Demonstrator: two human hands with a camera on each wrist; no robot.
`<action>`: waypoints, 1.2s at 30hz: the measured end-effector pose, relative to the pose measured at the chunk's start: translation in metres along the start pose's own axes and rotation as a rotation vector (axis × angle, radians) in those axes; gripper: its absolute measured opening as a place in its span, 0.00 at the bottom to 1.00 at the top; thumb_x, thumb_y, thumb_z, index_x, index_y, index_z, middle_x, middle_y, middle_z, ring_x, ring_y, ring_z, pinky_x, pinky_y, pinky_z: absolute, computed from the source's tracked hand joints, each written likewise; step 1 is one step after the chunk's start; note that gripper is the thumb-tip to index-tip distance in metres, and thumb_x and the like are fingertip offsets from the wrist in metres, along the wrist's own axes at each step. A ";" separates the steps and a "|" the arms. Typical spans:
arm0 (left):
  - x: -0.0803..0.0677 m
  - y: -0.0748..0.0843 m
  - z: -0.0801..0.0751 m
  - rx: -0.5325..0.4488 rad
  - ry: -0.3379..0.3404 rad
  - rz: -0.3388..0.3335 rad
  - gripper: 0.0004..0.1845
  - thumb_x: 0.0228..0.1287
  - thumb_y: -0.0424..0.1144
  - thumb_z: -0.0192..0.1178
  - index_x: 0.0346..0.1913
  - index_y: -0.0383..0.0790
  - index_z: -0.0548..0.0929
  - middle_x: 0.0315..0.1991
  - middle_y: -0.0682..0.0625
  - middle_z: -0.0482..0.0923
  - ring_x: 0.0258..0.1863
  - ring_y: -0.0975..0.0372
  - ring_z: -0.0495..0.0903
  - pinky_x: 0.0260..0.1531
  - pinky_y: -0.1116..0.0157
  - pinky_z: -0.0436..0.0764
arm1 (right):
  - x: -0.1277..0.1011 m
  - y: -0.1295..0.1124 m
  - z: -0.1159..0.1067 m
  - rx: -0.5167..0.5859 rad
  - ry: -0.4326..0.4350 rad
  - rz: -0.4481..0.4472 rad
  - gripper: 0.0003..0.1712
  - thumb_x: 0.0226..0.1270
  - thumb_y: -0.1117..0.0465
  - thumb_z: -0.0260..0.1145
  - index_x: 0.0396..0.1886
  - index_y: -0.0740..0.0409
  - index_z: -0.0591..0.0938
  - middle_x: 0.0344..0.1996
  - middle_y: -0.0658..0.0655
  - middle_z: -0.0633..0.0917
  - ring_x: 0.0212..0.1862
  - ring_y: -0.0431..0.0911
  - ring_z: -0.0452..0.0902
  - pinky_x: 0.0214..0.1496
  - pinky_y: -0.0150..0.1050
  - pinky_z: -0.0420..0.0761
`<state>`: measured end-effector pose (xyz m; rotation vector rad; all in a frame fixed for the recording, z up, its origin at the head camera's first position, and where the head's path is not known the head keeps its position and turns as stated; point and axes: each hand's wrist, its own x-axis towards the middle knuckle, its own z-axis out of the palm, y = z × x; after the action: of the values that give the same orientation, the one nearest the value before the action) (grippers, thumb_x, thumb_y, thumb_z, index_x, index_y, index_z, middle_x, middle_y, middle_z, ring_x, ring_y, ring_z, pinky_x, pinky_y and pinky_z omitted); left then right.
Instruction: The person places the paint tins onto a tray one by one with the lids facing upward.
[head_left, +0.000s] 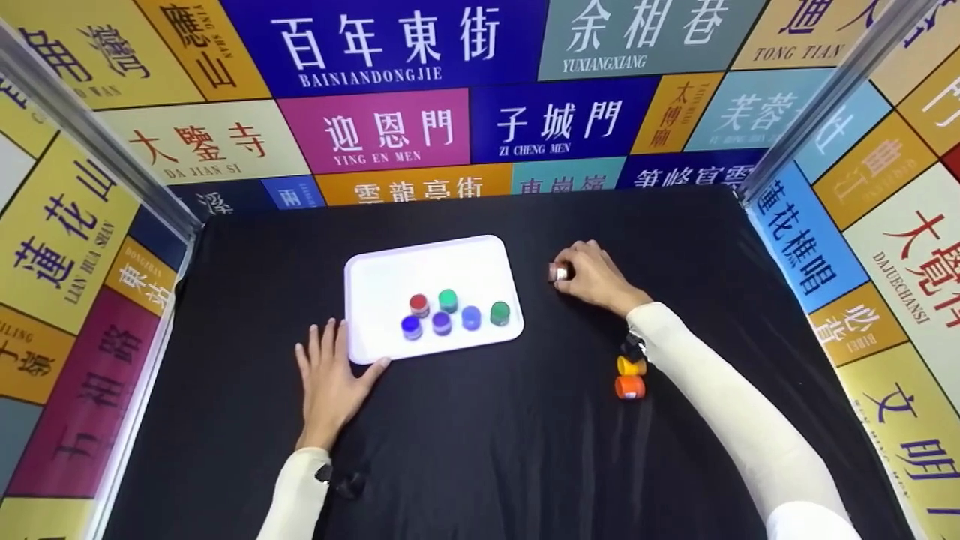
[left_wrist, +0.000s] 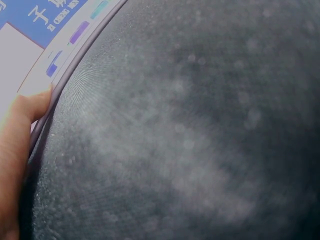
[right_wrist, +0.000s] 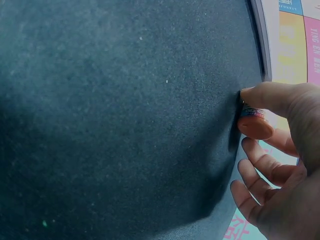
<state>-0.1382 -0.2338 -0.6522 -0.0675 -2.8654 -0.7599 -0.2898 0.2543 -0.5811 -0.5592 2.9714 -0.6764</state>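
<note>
Pinched between thumb and fingers of my right hand [head_left: 592, 276] is a small pot [head_left: 559, 273], held low over the black cloth [head_left: 487, 450]; from the head view it looks pale, and from the right wrist view I see a rounded reddish end of the pot [right_wrist: 255, 126] poking out under my thumb, with the other fingers [right_wrist: 262, 167] curled loosely below it. I cannot tell whether the pot touches the cloth.

Just left of that grip lies the white tray [head_left: 375, 277], with open cloth between them. On the tray stand six little pots in a cluster: a red one [head_left: 419, 304], a green one [head_left: 448, 300], a dark green one [head_left: 500, 312], a light blue one [head_left: 471, 316], a purple one [head_left: 442, 322] and a blue one [head_left: 411, 327].

My left hand [head_left: 328, 379] lies flat on the cloth with straight fingers, holding nothing, its thumb against the tray's near corner; the left wrist view shows a fingertip [left_wrist: 30, 107] beside the tray's rim [left_wrist: 60, 85].

Nearer me than the grip, right beside my right sleeve [head_left: 720, 405], sit a yellow pot [head_left: 631, 366] and an orange pot [head_left: 630, 387] on their sides, touching each other. Something small and dark [head_left: 632, 346] lies just beyond them, partly hidden by the sleeve.
</note>
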 end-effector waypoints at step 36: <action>0.000 0.001 0.000 -0.003 0.000 0.001 0.58 0.67 0.69 0.70 0.87 0.34 0.61 0.86 0.31 0.57 0.88 0.34 0.43 0.83 0.33 0.33 | -0.007 -0.030 -0.006 0.014 0.018 -0.061 0.22 0.64 0.55 0.78 0.53 0.63 0.89 0.46 0.61 0.87 0.48 0.58 0.75 0.58 0.54 0.77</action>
<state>-0.1384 -0.2330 -0.6513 -0.0700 -2.8643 -0.7645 -0.2738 0.2341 -0.5633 -0.6481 2.9747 -0.7094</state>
